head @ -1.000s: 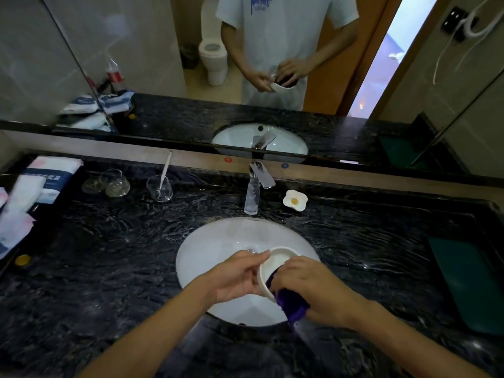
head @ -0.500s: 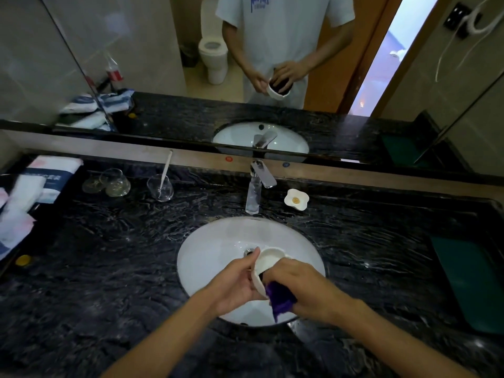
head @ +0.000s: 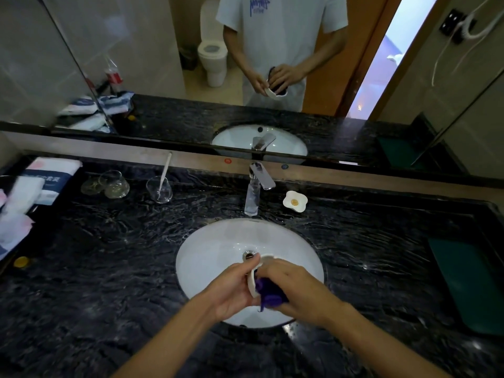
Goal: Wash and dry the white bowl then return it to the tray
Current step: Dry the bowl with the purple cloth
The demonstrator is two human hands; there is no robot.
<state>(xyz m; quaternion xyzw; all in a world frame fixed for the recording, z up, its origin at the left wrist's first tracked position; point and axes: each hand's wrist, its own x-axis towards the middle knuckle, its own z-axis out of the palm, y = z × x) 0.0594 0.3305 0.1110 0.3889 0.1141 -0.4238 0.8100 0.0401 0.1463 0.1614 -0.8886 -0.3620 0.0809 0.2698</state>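
Over the white sink basin (head: pixel 218 249) my left hand (head: pixel 234 287) grips the white bowl (head: pixel 252 282) by its outer wall, tipped on its side with the mouth toward the right. My right hand (head: pixel 297 290) presses a purple cloth (head: pixel 268 291) into the bowl's mouth, hiding most of the inside. The dark green tray (head: pixel 469 282) lies flat on the counter at the far right, nothing on it.
A chrome faucet (head: pixel 255 189) stands behind the basin, with an egg-shaped dish (head: pixel 295 201) to its right. Glasses (head: pixel 114 184) and a cup with a toothbrush (head: pixel 161 188) sit at the back left, folded towels (head: pixel 41 181) at the far left. Black marble counter (head: pixel 109 268) surrounds the sink.
The bowl has turned further onto its side in my left hand, and my right hand with the cloth has shifted deeper into it. Both hands stay over the basin.
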